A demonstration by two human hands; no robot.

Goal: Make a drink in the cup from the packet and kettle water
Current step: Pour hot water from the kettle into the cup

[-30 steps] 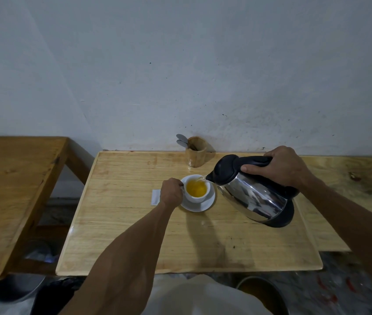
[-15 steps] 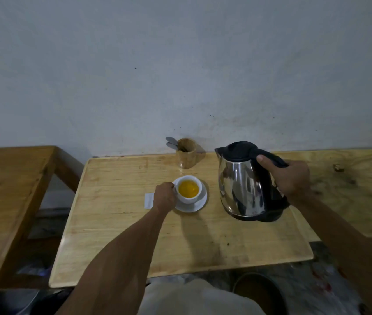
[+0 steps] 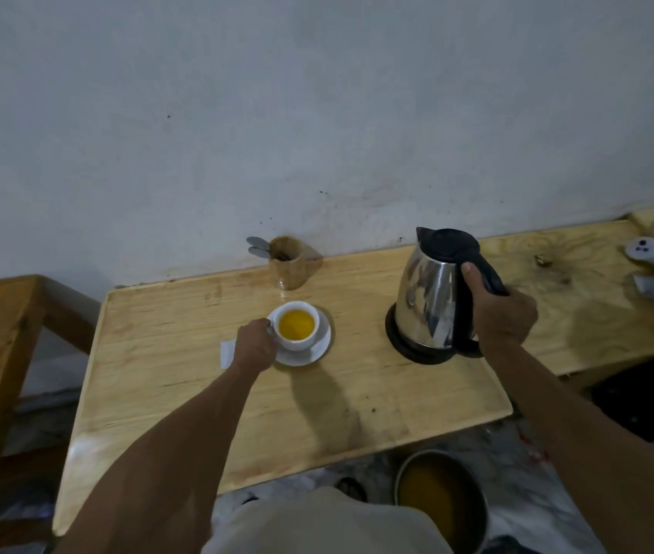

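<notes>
the cup (image 3: 297, 325) sat on its saucer (image 3: 304, 355) mid-bench (image 3: 357, 393), full of yellow liquid, the left hand (image 3: 255, 347) closed on its handle. right of the cup, the right hand (image 3: 502, 314) gripped the upright kettle (image 3: 429, 291) (on its base). pouring looked finished; stirring probably came next, with a spoon (image 3: 258, 245) from the wooden holder (image 3: 287, 261) behind the cup.

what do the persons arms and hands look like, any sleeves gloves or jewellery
Both forearms are bare as far as the picture shows, with no sleeve reaching into view. The left hand and the right hand wear no gloves, and no watch, bracelet or ring shows. Low in the picture, light beige clothing covers the person's body.
</notes>
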